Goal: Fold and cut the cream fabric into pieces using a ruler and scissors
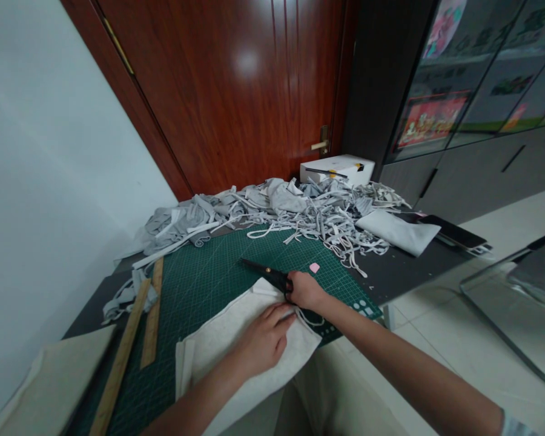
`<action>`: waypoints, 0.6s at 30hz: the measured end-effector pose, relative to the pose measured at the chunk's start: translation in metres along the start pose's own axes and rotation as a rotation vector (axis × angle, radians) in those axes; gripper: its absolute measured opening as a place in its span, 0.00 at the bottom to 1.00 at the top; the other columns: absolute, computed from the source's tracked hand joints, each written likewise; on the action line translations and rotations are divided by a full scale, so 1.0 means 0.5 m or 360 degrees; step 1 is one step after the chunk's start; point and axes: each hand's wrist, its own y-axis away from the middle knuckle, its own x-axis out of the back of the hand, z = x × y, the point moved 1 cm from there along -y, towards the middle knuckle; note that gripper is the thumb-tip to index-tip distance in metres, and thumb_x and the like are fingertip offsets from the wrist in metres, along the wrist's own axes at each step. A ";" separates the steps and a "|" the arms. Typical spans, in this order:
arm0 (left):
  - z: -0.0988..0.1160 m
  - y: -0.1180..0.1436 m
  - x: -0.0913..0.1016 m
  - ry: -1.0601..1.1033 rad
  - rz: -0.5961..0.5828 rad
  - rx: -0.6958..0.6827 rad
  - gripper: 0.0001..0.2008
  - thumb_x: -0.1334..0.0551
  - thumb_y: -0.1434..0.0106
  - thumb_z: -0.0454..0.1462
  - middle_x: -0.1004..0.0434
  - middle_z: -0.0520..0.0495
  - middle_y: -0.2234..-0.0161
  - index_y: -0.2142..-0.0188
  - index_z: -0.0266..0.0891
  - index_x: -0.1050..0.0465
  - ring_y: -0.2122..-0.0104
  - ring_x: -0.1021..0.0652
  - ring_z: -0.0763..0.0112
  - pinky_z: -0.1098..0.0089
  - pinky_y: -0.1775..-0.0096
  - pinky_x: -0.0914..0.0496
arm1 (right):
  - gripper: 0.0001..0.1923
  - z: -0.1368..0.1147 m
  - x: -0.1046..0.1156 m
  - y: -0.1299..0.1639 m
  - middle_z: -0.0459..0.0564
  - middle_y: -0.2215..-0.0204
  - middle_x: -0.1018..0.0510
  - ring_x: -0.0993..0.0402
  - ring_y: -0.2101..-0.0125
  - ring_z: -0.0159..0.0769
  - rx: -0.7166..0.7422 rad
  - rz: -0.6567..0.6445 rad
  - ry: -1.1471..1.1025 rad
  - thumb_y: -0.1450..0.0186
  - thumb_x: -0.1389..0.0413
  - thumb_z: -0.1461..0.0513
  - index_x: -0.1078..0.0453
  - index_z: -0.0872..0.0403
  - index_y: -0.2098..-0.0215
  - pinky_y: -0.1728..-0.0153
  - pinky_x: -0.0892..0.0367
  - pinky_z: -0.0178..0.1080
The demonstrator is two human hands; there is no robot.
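Note:
A piece of cream cloth lies at the front of the green cutting mat, overhanging the table's near edge. My left hand rests on the cloth with its fingers stretched out toward the far edge. Just beyond those fingertips, my right hand is closed around the handles of black scissors. The blades point left and away, over the mat, beside a folded corner of the cloth. A thin pale strip curls under my right wrist. A small pink piece, possibly tailor's chalk, lies beyond my right hand.
Grey and white fabric scraps are heaped along the back. Two wooden rulers lie at left, near another folded cream cloth. A white box stands at the back. At right are a dark phone-like object and a glass-topped surface.

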 end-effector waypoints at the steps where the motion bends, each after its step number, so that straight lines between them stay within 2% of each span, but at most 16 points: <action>1: 0.001 0.000 0.002 0.0014 -0.0017 0.0000 0.28 0.46 0.43 0.26 0.38 0.42 0.43 0.43 0.40 0.37 0.42 0.38 0.60 0.57 0.41 0.38 | 0.11 0.003 0.000 0.000 0.55 0.65 0.20 0.23 0.62 0.41 -0.0019 0.0006 0.0005 0.45 0.40 0.64 0.29 0.56 0.62 0.69 0.38 0.33; 7: 0.007 -0.001 0.011 -0.0004 -0.0086 -0.0019 0.30 0.46 0.43 0.26 0.42 0.41 0.40 0.40 0.39 0.42 0.40 0.40 0.59 0.55 0.40 0.40 | 0.12 0.016 0.011 0.013 0.56 0.63 0.20 0.23 0.62 0.42 -0.0054 0.0020 -0.0028 0.44 0.41 0.64 0.30 0.56 0.61 0.70 0.40 0.34; 13: 0.009 -0.003 0.013 -0.0006 -0.0101 -0.0049 0.28 0.46 0.42 0.27 0.36 0.42 0.44 0.41 0.41 0.41 0.42 0.37 0.59 0.53 0.40 0.41 | 0.12 0.005 0.009 0.075 0.55 0.66 0.20 0.22 0.63 0.41 -0.0074 -0.0013 -0.0078 0.42 0.43 0.65 0.32 0.57 0.59 0.70 0.39 0.33; 18: 0.010 -0.004 0.013 -0.0033 -0.0058 -0.0074 0.23 0.46 0.41 0.27 0.33 0.41 0.48 0.46 0.39 0.38 0.44 0.35 0.58 0.53 0.40 0.40 | 0.16 -0.019 0.011 0.092 0.62 0.63 0.20 0.22 0.61 0.46 -0.0140 -0.0050 -0.0060 0.41 0.44 0.66 0.35 0.62 0.54 0.66 0.34 0.37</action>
